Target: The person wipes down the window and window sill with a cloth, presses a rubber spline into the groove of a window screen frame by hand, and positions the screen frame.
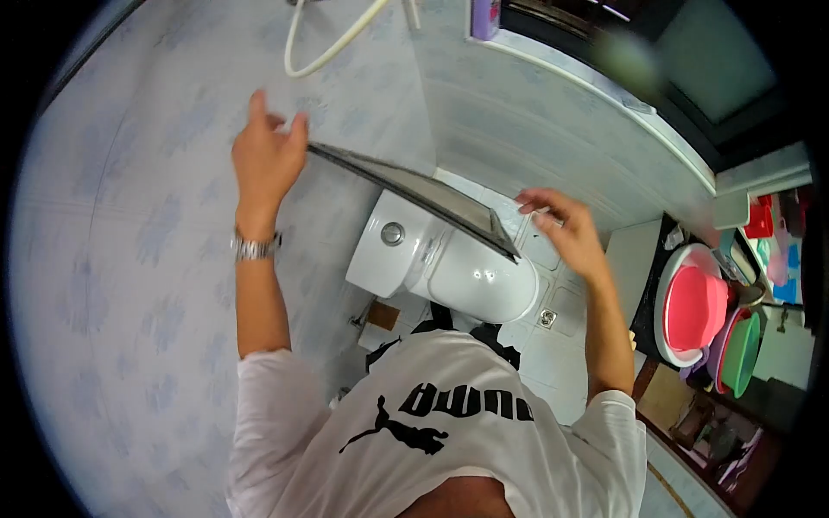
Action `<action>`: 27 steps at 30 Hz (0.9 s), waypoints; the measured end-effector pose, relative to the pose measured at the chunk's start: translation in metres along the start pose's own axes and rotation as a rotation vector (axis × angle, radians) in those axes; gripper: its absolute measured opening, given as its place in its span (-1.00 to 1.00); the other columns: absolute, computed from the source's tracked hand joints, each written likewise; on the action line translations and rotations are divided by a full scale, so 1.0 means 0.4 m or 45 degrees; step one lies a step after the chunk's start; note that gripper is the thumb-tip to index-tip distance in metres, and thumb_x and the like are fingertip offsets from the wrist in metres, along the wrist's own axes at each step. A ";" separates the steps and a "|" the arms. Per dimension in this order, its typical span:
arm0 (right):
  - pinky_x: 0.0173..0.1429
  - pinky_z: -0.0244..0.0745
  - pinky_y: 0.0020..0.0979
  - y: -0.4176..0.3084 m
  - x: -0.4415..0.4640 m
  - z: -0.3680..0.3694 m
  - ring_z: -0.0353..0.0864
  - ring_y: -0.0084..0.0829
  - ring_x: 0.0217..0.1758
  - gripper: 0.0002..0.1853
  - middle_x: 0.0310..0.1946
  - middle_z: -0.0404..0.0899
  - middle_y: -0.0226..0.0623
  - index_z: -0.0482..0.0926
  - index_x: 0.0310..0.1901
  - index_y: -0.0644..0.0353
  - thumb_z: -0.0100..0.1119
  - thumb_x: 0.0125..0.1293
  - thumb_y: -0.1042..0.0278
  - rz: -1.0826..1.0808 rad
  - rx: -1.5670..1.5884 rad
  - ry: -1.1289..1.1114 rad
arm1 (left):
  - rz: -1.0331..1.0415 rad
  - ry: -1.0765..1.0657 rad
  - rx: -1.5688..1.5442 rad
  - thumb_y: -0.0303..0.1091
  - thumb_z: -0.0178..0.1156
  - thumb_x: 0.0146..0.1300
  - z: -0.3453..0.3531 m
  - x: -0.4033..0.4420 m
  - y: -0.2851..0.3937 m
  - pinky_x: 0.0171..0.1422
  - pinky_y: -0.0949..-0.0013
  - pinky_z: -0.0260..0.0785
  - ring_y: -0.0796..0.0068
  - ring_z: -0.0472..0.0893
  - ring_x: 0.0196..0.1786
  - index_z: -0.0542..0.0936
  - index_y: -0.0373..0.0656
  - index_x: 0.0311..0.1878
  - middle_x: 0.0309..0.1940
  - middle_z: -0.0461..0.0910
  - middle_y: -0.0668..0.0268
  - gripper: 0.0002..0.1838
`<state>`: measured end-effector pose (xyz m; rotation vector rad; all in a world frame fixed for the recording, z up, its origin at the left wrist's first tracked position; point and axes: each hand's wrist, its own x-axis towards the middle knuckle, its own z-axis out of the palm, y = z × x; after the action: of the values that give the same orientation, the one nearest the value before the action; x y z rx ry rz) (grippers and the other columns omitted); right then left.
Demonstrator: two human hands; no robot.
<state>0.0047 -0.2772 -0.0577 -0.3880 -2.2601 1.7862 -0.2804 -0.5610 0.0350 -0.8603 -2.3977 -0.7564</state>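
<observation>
A thin dark-framed panel with a mesh-like grey face (419, 188), resembling a window screen, slants above the white toilet (484, 276). I cannot tell what supports it. My left hand (269, 155), with a metal-band watch (256, 249) on its wrist, is raised by the panel's upper left corner. Its fingers are spread, and the thumb side is close to the frame; whether they touch is unclear. Across from it, my right hand (566, 226) hovers beyond the panel's lower right end, apart from the frame. Its fingers are loosely bent, with nothing visible between them.
Tiled walls stand close on the left and ahead, with a pale hose (332, 56) hanging. A window ledge (596, 65) carries a purple container (486, 19). At right, a dark counter holds a pink basin (693, 306) and a green basin (743, 354). A floor drain (547, 319) lies beside the toilet.
</observation>
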 end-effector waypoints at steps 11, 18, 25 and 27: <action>0.36 0.31 -0.13 0.097 -0.099 0.146 0.40 -0.07 0.32 0.06 0.24 0.47 -0.13 0.43 0.26 0.19 0.55 -0.34 -0.20 -0.351 -0.358 -0.121 | -0.543 -0.164 -0.496 -0.30 0.29 0.18 0.084 -0.154 -0.146 -0.41 0.40 0.44 0.54 0.54 -0.50 0.27 -0.58 0.27 -0.56 0.56 0.26 -0.29; 0.32 0.35 -0.15 0.095 -0.127 0.276 0.43 -0.03 0.24 -0.22 0.17 0.49 -0.07 0.42 0.25 0.21 0.49 -0.05 0.17 -0.409 -0.508 -0.224 | -0.743 0.151 -1.022 -0.43 0.22 0.26 0.190 -0.197 -0.160 -0.57 0.53 0.39 0.66 0.48 -0.55 0.07 -0.61 0.34 -0.55 0.53 0.31 -0.26; -0.03 0.58 -0.21 0.166 -0.092 0.252 0.63 -0.07 -0.12 -0.48 -0.17 0.65 -0.14 0.59 -0.06 0.20 0.08 -0.17 0.74 -0.451 -0.584 0.292 | -0.676 0.174 -1.371 -0.47 0.19 0.26 0.218 -0.168 -0.130 -0.53 0.50 0.42 0.65 0.45 -0.57 0.16 -0.64 0.28 -0.53 0.51 0.30 -0.36; -0.07 0.58 -0.23 0.196 -0.083 0.193 0.65 -0.16 -0.14 -0.54 -0.15 0.67 -0.16 0.62 -0.07 0.17 0.14 -0.10 0.70 -0.465 -0.543 0.436 | -0.627 0.147 -1.374 -0.47 0.19 0.26 0.210 -0.152 -0.097 -0.51 0.52 0.40 0.64 0.45 -0.57 0.23 -0.64 0.23 -0.52 0.49 0.31 -0.42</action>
<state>0.0143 -0.3418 -0.1523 -0.2999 -2.2647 0.9777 -0.2857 -0.5584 -0.0756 -0.5076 -1.9965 -2.3125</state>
